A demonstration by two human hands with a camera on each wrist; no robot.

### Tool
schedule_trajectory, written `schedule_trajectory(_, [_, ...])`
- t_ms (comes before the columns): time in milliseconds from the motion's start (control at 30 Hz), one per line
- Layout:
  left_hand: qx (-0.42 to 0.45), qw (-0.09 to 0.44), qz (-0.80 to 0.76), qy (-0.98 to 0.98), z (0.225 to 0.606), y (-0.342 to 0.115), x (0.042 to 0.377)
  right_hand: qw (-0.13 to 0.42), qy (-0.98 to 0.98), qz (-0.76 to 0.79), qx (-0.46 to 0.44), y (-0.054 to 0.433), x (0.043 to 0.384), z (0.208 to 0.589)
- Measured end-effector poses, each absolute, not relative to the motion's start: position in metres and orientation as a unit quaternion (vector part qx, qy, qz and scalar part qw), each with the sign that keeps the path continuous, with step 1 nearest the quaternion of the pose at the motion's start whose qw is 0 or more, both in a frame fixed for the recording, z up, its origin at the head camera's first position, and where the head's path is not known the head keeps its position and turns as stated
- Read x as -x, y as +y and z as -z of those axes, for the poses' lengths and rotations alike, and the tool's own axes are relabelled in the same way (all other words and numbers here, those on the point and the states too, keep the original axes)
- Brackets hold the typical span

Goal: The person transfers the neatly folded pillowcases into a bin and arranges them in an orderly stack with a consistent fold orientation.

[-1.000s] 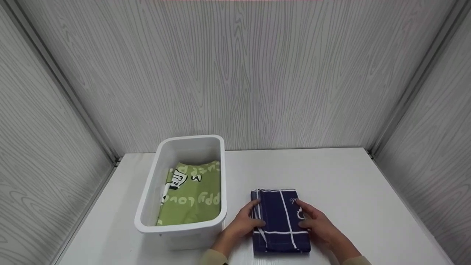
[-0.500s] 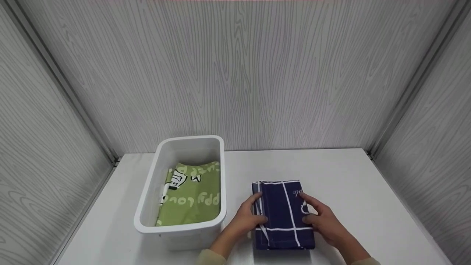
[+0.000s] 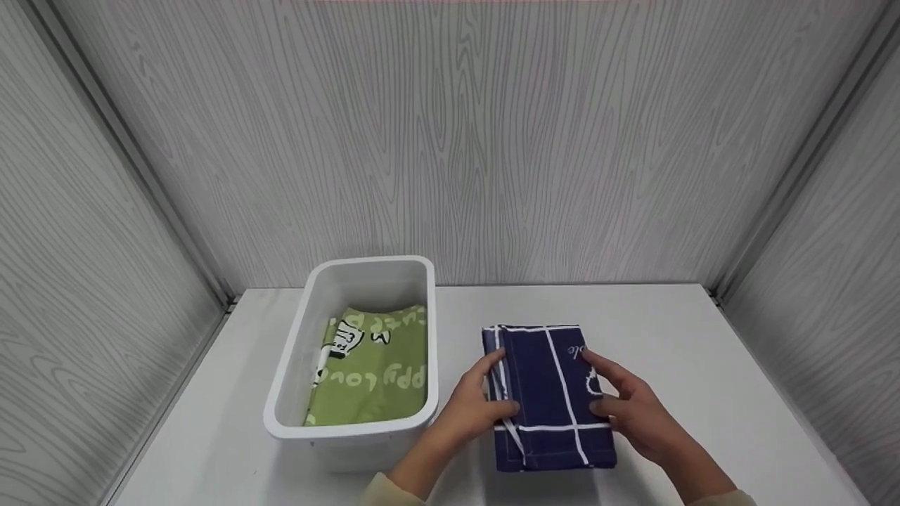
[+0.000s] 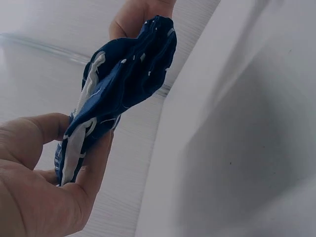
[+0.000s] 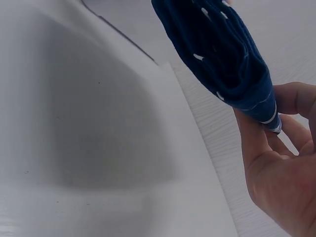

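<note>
A folded navy cloth [image 3: 548, 393] with white grid lines and a bit of white lettering is held up between both hands. My left hand [image 3: 471, 404] grips its left edge, thumb on top and fingers around the side. On the opposite edge my right hand [image 3: 636, 407] holds it in the same way. Seen end-on in the left wrist view, the cloth [image 4: 123, 74] shows several stacked layers. In the right wrist view its folds [image 5: 227, 59] curve into a rounded end, pinched by the right thumb and fingers. Its shadow falls on the table underneath.
Left of the hands stands a white plastic bin [image 3: 281, 379] with a green cloth [image 3: 373, 372] inside, printed with pale letters and a cartoon figure. The left forearm is close to the bin's near right corner. Grey wood-grain panels [image 3: 450, 140] enclose the white table [image 3: 668, 337].
Both hands have raised the folded navy cloth off the table, and it has shifted slightly up and to the right in the head view. The bin stays where it was.
</note>
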State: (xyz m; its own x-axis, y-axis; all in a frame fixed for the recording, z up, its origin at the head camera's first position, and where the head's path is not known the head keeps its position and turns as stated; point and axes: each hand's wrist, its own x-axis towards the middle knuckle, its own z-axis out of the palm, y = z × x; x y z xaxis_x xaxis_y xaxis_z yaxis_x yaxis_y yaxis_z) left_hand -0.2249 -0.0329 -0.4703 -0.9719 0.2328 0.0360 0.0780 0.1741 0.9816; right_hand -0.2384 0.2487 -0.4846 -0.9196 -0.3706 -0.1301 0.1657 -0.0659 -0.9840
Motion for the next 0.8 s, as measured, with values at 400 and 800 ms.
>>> schedule_trajectory(400, [-0.107, 0.076, -0.655, 0.744, 0.439, -0.04, 0.212, 0.182, 0.653, 0.727, 0.114, 0.245, 0.234, 0.459])
schedule_trajectory(800, [-0.116, 0.025, -0.623, 0.773, 0.41, -0.055, 0.205, 0.179, 0.646, 0.729, 0.138, 0.23, 0.238, 0.437])
